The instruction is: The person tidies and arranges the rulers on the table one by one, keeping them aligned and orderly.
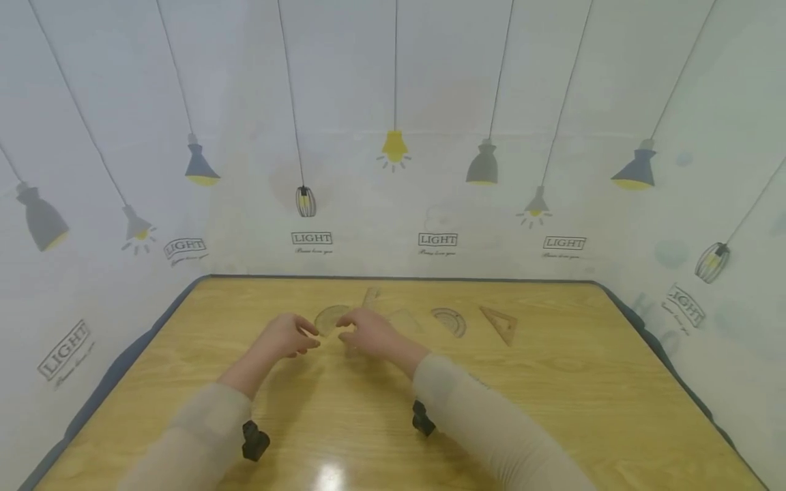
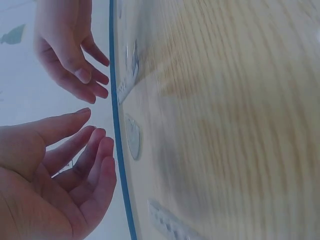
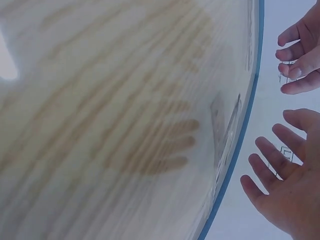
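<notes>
My left hand [image 1: 288, 335] and right hand [image 1: 374, 332] hover above the table, facing each other with a small gap between them. Fingers on both are loosely bent and hold nothing, as the left wrist view also shows around the left hand [image 2: 65, 170]. Just beyond the gap lies a clear, round-edged protractor [image 1: 330, 316], partly covered by the right hand. A clear ruler [image 1: 371, 296] pokes out behind the right hand, and a faint clear plate [image 1: 404, 319] lies to its right. In the right wrist view, the right hand [image 3: 285, 175] has its fingers spread.
Farther right on the wooden table [image 1: 344, 423] lie a semicircular protractor [image 1: 450, 322] and a triangular set square [image 1: 501, 323]. A blue edge borders the table, with a white wall [image 1: 368, 204] printed with lamps behind it. Black wrist cameras [image 1: 254, 442] hang below both sleeves.
</notes>
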The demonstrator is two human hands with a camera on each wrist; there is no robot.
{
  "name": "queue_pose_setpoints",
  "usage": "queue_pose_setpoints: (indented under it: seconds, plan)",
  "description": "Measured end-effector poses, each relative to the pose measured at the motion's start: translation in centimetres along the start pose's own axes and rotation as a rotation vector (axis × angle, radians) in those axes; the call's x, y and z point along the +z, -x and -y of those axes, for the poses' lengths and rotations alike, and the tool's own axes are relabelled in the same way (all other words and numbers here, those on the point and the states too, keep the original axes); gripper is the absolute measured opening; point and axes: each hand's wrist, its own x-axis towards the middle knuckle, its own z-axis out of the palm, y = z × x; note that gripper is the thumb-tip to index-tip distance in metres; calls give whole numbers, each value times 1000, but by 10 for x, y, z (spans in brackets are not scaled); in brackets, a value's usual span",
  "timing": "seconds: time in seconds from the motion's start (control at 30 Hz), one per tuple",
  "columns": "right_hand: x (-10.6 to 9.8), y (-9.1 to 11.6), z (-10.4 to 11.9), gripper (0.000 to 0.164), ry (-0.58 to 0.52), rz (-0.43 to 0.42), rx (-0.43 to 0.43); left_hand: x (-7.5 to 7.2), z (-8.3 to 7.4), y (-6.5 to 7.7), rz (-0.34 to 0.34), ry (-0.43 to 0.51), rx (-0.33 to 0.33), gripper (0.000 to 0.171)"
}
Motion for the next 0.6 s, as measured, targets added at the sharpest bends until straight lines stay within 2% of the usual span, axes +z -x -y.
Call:
queue_pose_setpoints:
  seconds: [0.3,0.47,0.6]
  plan:
    - [-10,-1,-20,31,-48,-37,36,19,-17,-16,24,6,-6,30]
    - [-17,1,-29,30,-40,-66,41,29,-28,-19,21,3,6,29]
    - [-24,3,-33,30,-64,-67,60,38,-32,-22,7,23,-9,28]
